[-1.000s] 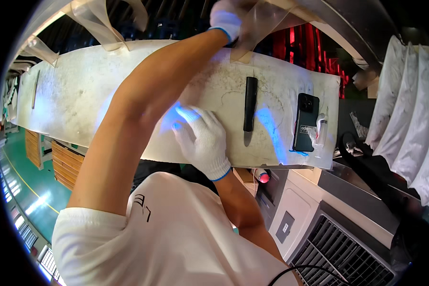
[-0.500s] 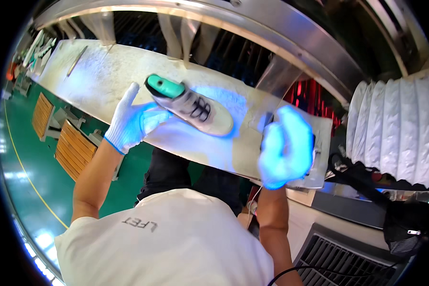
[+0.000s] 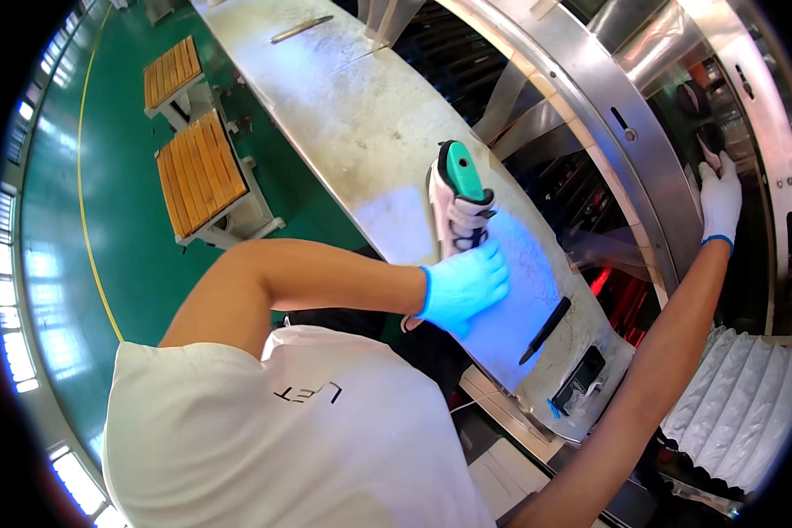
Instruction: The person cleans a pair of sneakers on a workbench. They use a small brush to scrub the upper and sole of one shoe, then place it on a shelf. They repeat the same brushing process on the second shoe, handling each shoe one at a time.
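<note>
Head view: left gloved hand (image 3: 463, 286) grips white shoe with teal sole (image 3: 458, 198) above worn metal surface (image 3: 352, 114); right gloved hand (image 3: 720, 198) reaches up, fingers pressed on dark object (image 3: 708, 141) inside steel machine frame (image 3: 634, 132).

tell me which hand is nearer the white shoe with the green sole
Left. The left hand grips the white shoe with the green sole on the metal table; the right hand reaches away into the machine.
</note>
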Action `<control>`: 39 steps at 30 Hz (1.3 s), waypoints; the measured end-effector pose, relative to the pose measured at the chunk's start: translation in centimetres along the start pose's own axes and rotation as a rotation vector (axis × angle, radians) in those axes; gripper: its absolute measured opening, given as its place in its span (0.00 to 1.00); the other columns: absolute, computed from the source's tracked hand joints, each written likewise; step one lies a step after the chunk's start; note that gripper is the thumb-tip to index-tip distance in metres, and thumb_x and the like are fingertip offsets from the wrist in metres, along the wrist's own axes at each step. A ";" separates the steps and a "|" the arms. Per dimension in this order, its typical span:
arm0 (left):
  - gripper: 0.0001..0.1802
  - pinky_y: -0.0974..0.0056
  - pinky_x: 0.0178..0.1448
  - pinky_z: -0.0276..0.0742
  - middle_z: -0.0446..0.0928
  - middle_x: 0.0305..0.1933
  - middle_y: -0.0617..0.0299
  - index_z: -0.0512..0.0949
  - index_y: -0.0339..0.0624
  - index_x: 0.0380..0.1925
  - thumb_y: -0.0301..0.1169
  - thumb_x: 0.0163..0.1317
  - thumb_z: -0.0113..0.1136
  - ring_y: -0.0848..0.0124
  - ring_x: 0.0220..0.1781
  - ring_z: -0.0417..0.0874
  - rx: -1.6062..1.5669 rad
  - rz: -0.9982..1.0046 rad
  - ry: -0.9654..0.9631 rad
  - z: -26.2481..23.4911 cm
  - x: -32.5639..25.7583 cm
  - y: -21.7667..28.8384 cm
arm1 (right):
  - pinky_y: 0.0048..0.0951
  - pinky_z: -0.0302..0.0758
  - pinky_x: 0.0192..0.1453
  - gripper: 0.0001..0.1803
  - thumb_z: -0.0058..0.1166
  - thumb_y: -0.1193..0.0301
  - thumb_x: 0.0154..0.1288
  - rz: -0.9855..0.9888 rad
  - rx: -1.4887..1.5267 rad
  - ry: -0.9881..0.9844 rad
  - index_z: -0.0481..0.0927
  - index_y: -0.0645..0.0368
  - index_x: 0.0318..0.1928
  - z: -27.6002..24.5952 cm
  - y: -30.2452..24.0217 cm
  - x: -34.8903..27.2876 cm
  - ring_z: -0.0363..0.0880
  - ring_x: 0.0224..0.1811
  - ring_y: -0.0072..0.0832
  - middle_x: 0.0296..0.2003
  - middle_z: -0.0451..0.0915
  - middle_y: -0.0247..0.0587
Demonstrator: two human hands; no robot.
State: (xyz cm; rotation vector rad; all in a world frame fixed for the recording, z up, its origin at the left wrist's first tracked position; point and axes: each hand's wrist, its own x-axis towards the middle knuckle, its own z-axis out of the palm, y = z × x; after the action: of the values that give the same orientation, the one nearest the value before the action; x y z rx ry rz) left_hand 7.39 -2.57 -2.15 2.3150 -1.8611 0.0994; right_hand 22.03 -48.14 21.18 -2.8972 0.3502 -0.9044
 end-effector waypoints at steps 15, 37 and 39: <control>0.25 0.30 0.75 0.75 0.86 0.62 0.52 0.86 0.45 0.55 0.27 0.55 0.81 0.47 0.69 0.86 -0.165 -0.055 0.612 3.3 -10.2 0.2 | 0.30 0.80 0.68 0.12 0.69 0.74 0.77 -0.017 0.525 0.402 0.92 0.65 0.55 -6.7 -15.9 -16.2 0.90 0.56 0.28 0.54 0.94 0.43; 0.27 0.45 0.68 0.90 0.88 0.62 0.46 0.88 0.37 0.55 0.18 0.52 0.73 0.46 0.64 0.92 -0.057 0.284 0.467 -3.5 -7.1 -4.7 | 0.51 0.85 0.67 0.29 0.68 0.82 0.48 0.056 0.416 0.110 0.90 0.56 0.56 4.3 -20.8 -56.1 0.84 0.70 0.52 0.60 0.89 0.43; 0.28 0.51 0.60 0.92 0.90 0.58 0.46 0.88 0.39 0.58 0.24 0.54 0.78 0.50 0.56 0.94 -0.145 0.128 0.462 -7.9 -4.2 -3.7 | 0.51 0.86 0.66 0.29 0.66 0.83 0.46 -0.018 0.471 0.183 0.91 0.56 0.54 2.2 -20.7 -54.1 0.86 0.67 0.52 0.56 0.90 0.42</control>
State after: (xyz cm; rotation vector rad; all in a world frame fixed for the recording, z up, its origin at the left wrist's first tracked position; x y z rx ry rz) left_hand 10.52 3.61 4.63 1.8754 -1.7085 0.4565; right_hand -16.03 -14.91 -7.30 -2.4006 0.1019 -1.0874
